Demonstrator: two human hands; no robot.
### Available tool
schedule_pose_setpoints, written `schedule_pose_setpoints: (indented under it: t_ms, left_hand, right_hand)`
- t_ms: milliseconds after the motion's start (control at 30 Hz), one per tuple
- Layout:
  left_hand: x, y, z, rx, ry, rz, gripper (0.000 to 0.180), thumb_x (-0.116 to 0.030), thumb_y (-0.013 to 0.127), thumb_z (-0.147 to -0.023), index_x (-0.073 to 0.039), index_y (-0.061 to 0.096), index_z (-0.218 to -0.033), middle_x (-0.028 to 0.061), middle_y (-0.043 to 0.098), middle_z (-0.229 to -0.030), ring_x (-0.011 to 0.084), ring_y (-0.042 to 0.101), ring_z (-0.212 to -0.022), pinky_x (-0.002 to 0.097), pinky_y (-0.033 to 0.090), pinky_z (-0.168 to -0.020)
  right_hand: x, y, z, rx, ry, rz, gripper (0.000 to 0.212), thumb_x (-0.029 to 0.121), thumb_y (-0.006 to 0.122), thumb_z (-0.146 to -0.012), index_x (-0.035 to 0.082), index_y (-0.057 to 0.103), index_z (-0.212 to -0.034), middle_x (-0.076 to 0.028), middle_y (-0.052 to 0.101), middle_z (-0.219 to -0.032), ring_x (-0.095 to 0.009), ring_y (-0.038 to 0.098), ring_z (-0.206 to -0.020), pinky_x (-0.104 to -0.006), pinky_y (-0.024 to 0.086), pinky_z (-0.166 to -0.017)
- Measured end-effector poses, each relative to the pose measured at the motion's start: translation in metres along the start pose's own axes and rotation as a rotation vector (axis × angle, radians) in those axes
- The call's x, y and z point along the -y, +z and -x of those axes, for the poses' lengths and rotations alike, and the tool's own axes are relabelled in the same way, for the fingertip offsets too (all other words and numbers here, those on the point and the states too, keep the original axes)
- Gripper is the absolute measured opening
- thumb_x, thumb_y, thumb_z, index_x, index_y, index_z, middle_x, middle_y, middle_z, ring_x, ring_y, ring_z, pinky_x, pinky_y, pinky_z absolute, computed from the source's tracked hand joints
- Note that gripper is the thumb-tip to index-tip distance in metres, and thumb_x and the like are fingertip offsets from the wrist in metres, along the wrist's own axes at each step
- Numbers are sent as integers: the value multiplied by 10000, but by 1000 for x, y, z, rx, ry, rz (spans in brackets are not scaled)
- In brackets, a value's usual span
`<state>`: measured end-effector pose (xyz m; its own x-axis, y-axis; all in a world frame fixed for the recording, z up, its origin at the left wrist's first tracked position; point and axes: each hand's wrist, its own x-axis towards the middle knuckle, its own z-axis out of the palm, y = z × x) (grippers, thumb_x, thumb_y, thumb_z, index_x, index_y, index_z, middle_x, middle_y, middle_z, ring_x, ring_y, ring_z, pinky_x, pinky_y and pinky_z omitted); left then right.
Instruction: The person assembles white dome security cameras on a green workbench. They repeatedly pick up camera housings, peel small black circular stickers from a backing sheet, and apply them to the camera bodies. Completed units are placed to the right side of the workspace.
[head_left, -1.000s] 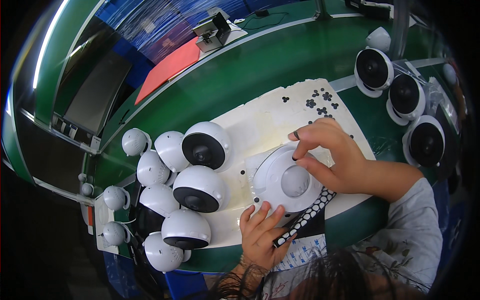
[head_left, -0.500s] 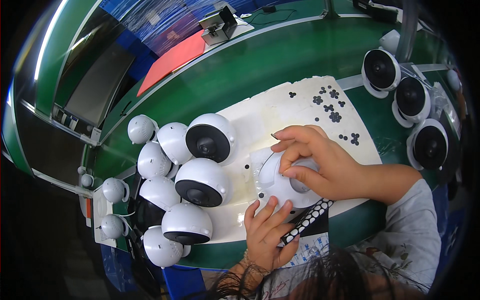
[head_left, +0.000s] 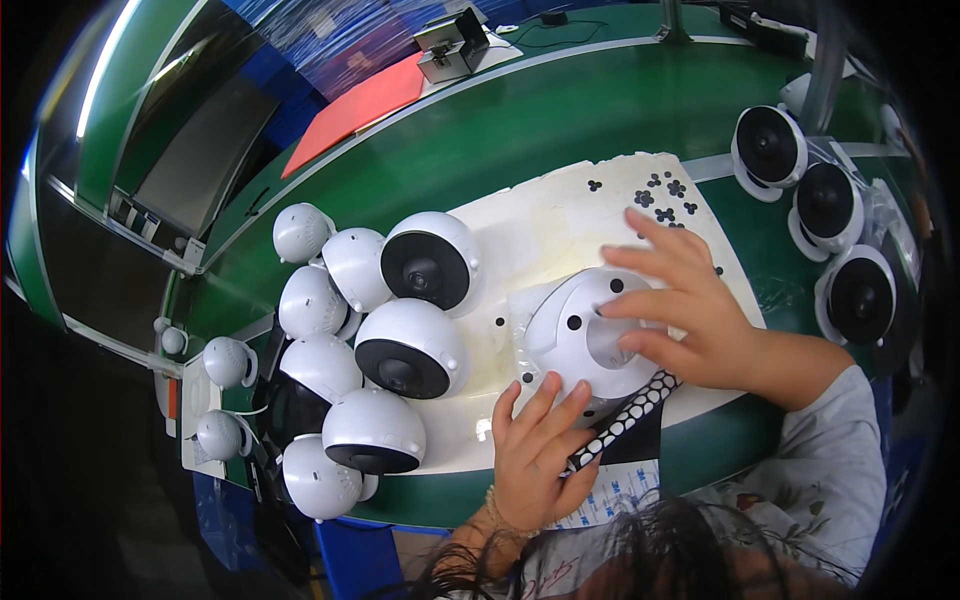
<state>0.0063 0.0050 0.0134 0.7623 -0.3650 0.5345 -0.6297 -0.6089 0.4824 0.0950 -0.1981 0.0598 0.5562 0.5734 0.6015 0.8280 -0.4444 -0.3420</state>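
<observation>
A white round camera housing point(head_left: 556, 350) lies on the board in front of me, its hollowed side up, with small black round pads point(head_left: 574, 322) on its surface. My right hand point(head_left: 690, 310) hovers over its right side, fingers spread and blurred, holding nothing I can see. At the housing's near left edge, the fingertips of my left hand point(head_left: 540, 450) rest against it. Between that hand's thumb and forefinger runs a black strip with white round holes point(head_left: 625, 425), which passes along the housing's near side.
White dome cameras with black fronts point(head_left: 405, 350) crowd the left of the cream board point(head_left: 540, 230). Loose black pads point(head_left: 645, 198) lie at its far right. More cameras point(head_left: 768, 146) stand along the right. A red sheet point(head_left: 355, 110) and a metal box point(head_left: 450, 50) sit beyond the green table point(head_left: 560, 110).
My right hand has lifted and opened from a pinch, moving right. The dark piece at its fingertip no longer shows there. Two black pads on the housing are now uncovered. My left hand stays put.
</observation>
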Motion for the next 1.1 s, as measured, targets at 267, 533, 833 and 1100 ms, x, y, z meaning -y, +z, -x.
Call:
schedule_pose_setpoints:
  t_ms: [267,533,833,1100]
  left_hand:
    - [3,5,0,-25,-8,23,225,-104,621,-658,-76,592,-880,90,492,-1218,282,362,-1209,496,159,-986]
    - [0,3,-2,-32,-3,-6,188,-57,615,-676,-61,571,-858,148,516,-1178,321,367,-1209,498,172,-992]
    - [-4,5,-2,-56,-39,-4,131,-77,609,-696,-39,575,-817,156,511,-1183,321,368,-1209,496,180,-992]
    - [-4,9,-1,-111,-90,74,128,-122,608,-729,-10,569,-779,134,526,-1164,318,374,-1198,496,192,-976]
  right_hand:
    - [3,13,20,88,107,-369,51,132,602,-748,101,586,-785,-117,387,-1248,-380,215,-1237,-462,187,-978]
    - [5,13,20,115,94,-321,57,150,583,-758,100,579,-783,-113,395,-1244,-379,215,-1237,-471,188,-961]
    - [9,5,38,5,-192,263,301,383,613,-726,179,607,-948,-13,522,-1120,-223,433,-1102,-423,205,-882]
    - [7,13,45,-66,-250,96,335,290,665,-690,170,597,-996,67,588,-931,-144,496,-970,-345,244,-760]
